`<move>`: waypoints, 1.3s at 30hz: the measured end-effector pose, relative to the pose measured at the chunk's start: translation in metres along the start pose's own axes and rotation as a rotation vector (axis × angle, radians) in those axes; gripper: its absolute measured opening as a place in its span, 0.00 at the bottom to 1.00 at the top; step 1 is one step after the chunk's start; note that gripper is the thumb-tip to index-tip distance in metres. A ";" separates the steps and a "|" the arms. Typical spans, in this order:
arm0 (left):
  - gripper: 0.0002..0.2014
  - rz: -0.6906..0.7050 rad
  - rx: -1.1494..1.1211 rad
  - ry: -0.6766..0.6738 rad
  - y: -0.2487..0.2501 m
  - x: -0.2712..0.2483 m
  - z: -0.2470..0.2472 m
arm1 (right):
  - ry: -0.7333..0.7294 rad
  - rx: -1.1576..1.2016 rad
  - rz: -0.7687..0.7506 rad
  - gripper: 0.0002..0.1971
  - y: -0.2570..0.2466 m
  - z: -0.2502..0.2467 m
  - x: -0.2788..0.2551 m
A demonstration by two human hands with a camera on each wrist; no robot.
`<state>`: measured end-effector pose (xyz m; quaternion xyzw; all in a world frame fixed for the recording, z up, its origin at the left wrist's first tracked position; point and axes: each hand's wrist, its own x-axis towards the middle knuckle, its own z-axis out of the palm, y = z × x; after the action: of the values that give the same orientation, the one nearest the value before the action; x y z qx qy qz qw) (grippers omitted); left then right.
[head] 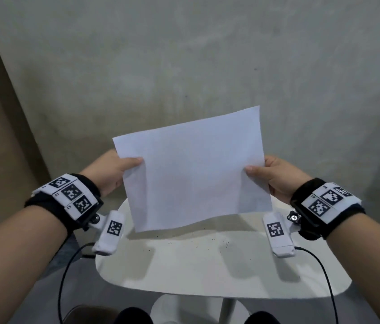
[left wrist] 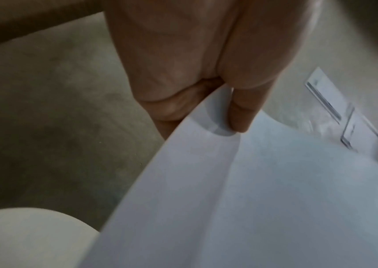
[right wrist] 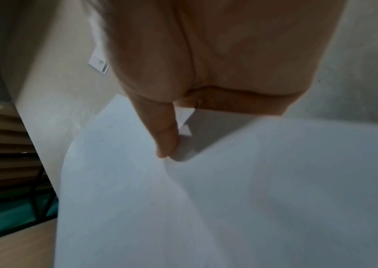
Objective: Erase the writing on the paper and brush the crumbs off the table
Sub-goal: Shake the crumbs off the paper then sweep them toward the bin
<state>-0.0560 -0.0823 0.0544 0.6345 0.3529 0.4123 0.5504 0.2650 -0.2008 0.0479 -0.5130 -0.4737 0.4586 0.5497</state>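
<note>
Paper (head: 191, 169) hangs in the air above the table (head: 207, 272), pinched at its side edges: my left hand (head: 112, 174) holds one edge between thumb and fingers (left wrist: 240, 112), my right hand (head: 277, 176) the other. The sheet looks blank, so I judge the erasing done. Dark crumbs (head: 172, 242) lie scattered on the table beneath it. Next I would set the sheet aside and free a hand to sweep. Wrist cables (head: 67, 265) dangle near the table's edge and could snag.
</note>
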 end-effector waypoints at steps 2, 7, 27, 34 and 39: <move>0.12 0.070 0.233 0.152 -0.005 0.005 0.001 | 0.005 -0.047 0.006 0.11 0.001 0.002 0.003; 0.37 0.788 1.004 0.440 0.011 0.007 0.039 | -0.067 -0.028 -0.021 0.18 -0.002 0.010 0.007; 0.42 1.151 1.309 -0.422 0.000 0.000 0.121 | -0.206 -0.017 -0.185 0.17 -0.010 0.030 0.004; 0.44 0.945 1.283 -0.406 -0.001 0.002 0.120 | -0.198 -0.081 -0.160 0.18 -0.011 0.031 0.003; 0.37 1.149 1.146 -0.158 0.004 0.003 0.104 | -0.100 -0.128 -0.149 0.24 -0.010 0.021 0.002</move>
<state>0.0403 -0.1223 0.0533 0.9268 0.0886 0.3397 -0.1338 0.2449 -0.1963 0.0583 -0.4870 -0.5657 0.4104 0.5238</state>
